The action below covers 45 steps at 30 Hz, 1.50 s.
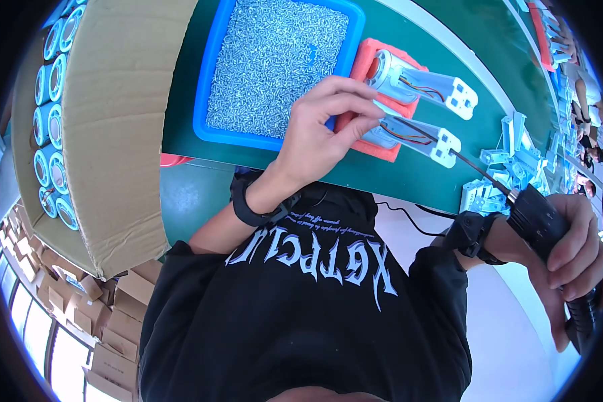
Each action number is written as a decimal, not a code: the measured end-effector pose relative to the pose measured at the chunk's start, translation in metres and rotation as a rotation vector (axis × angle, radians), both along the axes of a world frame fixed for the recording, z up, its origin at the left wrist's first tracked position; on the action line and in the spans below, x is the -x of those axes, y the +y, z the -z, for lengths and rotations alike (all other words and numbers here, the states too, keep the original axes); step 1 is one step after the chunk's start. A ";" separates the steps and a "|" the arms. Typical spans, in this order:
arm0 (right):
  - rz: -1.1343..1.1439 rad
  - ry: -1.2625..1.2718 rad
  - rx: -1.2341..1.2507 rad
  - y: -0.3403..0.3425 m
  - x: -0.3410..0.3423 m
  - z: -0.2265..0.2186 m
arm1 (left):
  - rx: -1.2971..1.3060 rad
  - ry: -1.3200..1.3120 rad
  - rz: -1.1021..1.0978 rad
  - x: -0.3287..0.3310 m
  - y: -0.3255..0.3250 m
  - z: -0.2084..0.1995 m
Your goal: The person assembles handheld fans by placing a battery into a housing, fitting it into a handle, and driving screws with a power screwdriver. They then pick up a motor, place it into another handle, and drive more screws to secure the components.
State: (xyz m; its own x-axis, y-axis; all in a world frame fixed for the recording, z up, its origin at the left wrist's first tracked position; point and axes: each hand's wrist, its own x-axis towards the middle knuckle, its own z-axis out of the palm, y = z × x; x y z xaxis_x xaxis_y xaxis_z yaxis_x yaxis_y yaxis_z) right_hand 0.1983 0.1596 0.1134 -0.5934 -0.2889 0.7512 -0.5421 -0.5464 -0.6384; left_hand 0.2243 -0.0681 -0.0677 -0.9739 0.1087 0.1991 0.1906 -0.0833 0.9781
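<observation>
We record the screwdriver point(536, 221) as matt black plastic with a slim, dark metal shaft point(479, 169), and the white housings point(460, 99) as smooth plastic with a slight sheen. We find the blue bin point(241, 137) smooth and glossy plastic, the small fasteners point(275, 67) bright metal, and the red block point(363, 60) matt and foam-like. We note a smooth green tabletop point(409, 181), a matt brown cardboard carton point(120, 100), and a shirt point(301, 321) of matt black cloth.

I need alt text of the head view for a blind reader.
A person's right hand holds a black driver, its long shaft reaching a white housing with coloured wires; the left hand is at the housing's other end. Nearby are a blue tray of small metal pieces and a cardboard box.
</observation>
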 end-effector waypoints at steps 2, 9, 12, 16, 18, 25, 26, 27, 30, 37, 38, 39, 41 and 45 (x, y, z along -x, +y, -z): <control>-0.025 -0.053 0.101 0.008 -0.001 -0.005 | -0.179 -0.042 0.002 -0.002 0.000 0.001; -0.063 -0.075 0.131 0.014 -0.005 -0.004 | -0.185 0.039 0.102 -0.001 -0.004 -0.008; -0.039 -0.081 0.137 0.010 -0.006 -0.003 | -0.157 0.081 0.123 -0.001 -0.005 -0.006; 0.033 -0.090 0.131 0.002 -0.009 -0.001 | -0.156 0.035 0.147 0.000 -0.003 -0.005; 0.047 -0.107 0.128 0.000 -0.010 0.000 | -0.176 -0.016 0.163 0.000 -0.002 -0.005; -0.052 -0.046 0.087 -0.001 -0.006 -0.002 | -0.114 0.024 0.197 0.003 -0.005 -0.012; -0.086 -0.043 0.068 -0.002 -0.006 -0.003 | -0.094 0.068 0.208 0.004 -0.006 -0.013; -0.086 -0.045 0.069 -0.003 -0.006 -0.003 | -0.094 0.066 0.209 0.006 -0.009 -0.015; -0.142 -0.038 -0.062 -0.010 -0.006 -0.002 | 0.260 0.218 -0.013 0.013 -0.025 -0.023; -0.203 0.021 -0.103 -0.029 0.001 0.004 | 0.870 0.083 0.153 0.009 -0.053 -0.013; -0.207 0.030 -0.092 -0.031 0.001 0.006 | 0.885 0.067 0.198 0.010 -0.053 -0.013; -0.208 0.029 -0.093 -0.033 0.003 0.009 | 0.884 0.065 0.198 0.012 -0.054 -0.012; -0.247 0.090 -0.043 -0.039 0.008 0.016 | 0.818 0.120 0.136 0.017 -0.059 -0.009; -0.314 0.149 -0.058 -0.037 0.013 0.017 | 0.620 0.122 0.081 0.020 -0.056 -0.012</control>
State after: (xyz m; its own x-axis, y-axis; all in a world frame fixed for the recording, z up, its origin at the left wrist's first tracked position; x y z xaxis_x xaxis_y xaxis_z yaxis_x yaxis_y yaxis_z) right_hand 0.1855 0.1228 0.0960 -0.3543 -0.4848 0.7997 -0.4428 -0.6662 -0.6000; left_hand 0.2045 -0.1239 -0.0562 -0.9320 0.3116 0.1850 0.3209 0.4727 0.8207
